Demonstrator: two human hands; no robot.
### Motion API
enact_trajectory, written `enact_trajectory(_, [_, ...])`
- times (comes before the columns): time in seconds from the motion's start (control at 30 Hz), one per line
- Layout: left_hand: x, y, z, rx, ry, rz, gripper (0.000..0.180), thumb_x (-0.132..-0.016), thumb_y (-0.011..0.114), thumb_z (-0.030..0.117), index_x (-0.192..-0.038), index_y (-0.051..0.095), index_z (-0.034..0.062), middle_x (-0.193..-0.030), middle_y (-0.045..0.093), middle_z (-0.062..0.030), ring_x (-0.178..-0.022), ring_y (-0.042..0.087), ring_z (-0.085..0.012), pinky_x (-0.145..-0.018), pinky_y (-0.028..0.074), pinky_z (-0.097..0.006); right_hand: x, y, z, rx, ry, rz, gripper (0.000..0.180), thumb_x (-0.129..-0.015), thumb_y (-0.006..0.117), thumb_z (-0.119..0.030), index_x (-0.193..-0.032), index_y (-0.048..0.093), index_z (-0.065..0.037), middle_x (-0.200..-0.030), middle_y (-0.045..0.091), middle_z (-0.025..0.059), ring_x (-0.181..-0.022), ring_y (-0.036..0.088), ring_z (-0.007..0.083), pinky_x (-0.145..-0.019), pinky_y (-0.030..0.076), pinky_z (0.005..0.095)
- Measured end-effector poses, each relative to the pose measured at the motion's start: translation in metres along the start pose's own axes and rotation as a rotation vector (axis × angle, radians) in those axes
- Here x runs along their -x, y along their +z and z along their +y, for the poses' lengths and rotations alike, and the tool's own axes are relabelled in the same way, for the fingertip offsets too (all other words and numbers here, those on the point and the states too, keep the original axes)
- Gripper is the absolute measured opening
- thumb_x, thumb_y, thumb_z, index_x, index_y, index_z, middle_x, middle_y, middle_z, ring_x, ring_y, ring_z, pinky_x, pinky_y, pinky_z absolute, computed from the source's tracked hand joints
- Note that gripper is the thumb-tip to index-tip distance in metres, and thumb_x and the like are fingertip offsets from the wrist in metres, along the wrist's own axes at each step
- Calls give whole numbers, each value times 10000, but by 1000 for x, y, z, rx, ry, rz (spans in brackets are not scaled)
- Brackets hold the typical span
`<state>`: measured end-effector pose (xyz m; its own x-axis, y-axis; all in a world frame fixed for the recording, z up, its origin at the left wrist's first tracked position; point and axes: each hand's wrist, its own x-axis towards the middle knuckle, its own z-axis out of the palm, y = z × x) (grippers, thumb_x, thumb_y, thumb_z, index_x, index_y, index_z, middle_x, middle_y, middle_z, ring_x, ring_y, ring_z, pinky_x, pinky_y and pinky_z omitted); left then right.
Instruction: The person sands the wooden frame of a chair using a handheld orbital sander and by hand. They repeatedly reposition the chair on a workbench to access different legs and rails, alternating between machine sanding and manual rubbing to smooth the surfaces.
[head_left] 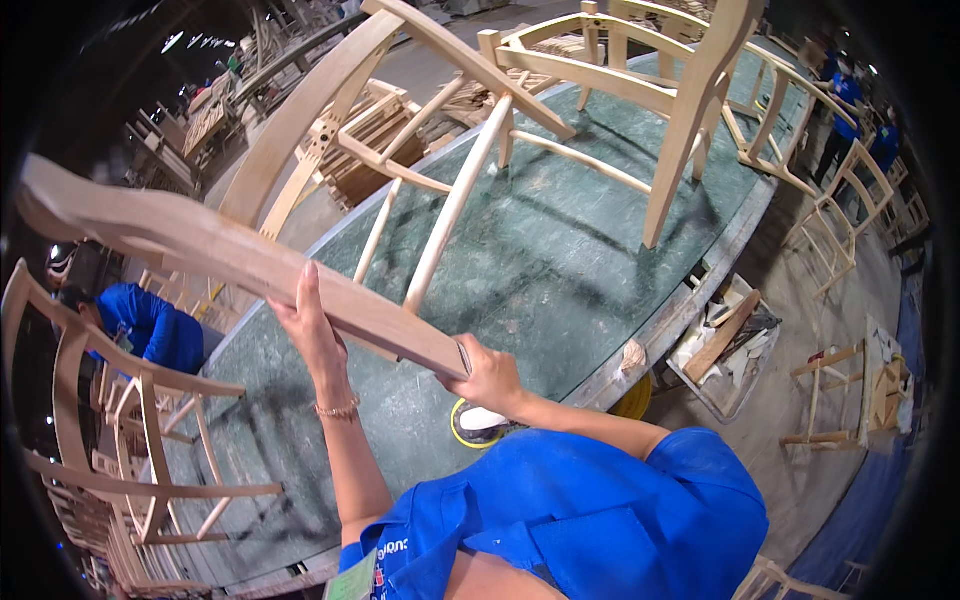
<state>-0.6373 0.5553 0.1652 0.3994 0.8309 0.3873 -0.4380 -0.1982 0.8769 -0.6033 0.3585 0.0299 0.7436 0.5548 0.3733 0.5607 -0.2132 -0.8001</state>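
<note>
A bare wooden chair frame lies tilted on the green-topped workbench. Its long curved back leg slants across in front of me, from the upper left down to the middle. My left hand grips this leg partway along, thumb laid up its side and fingers mostly hidden behind. My right hand is closed round the leg's near end, where a thin dark edge shows by the fingers. Just below that hand, a round power sander with a white top and yellow rim rests on the bench.
Another chair frame stands at the bench's far side, with more chair frames at the left. A bin of scraps sits beyond the right edge. A co-worker in blue bends at the left; others stand far right.
</note>
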Motion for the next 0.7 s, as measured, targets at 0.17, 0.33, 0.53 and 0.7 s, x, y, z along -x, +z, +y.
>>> enact_trajectory(0.17, [-3, -9, -3, 36, 15, -7, 420, -872, 707, 158, -1179, 438, 59, -1031, 586, -63, -919, 599, -139, -817, 504, -293, 1, 1, -6, 1, 3, -1, 530, -696, 808, -322, -1102, 553, -95, -826, 694, 137, -732, 690, 333, -606, 533, 414])
enact_trajectory(0.33, [22, -15, 12, 51, -50, -125, 468, -857, 694, 164, -1217, 421, 42, -1017, 599, -119, -871, 641, -207, -792, 543, -345, 37, 9, -10, -54, 28, -26, 575, -701, 810, -277, -1160, 523, -87, -878, 690, 150, -756, 689, 339, -623, 536, 409])
enact_trajectory(0.53, [29, -38, 33, -5, -99, -247, 453, -904, 615, 283, -1215, 437, 7, -957, 602, -135, -767, 623, -183, -669, 544, -315, 78, 36, -29, -358, -75, -215, 700, -747, 757, -179, -1307, 356, -56, -934, 653, 226, -788, 673, 407, -659, 537, 434])
enact_trajectory(0.7, [16, -36, 30, -16, -73, -181, 408, -918, 603, 286, -1151, 472, -22, -916, 611, -134, -761, 623, -175, -649, 542, -289, 72, 52, -45, -401, -106, -235, 701, -766, 728, -153, -1316, 309, -37, -983, 635, 253, -789, 660, 434, -652, 525, 470])
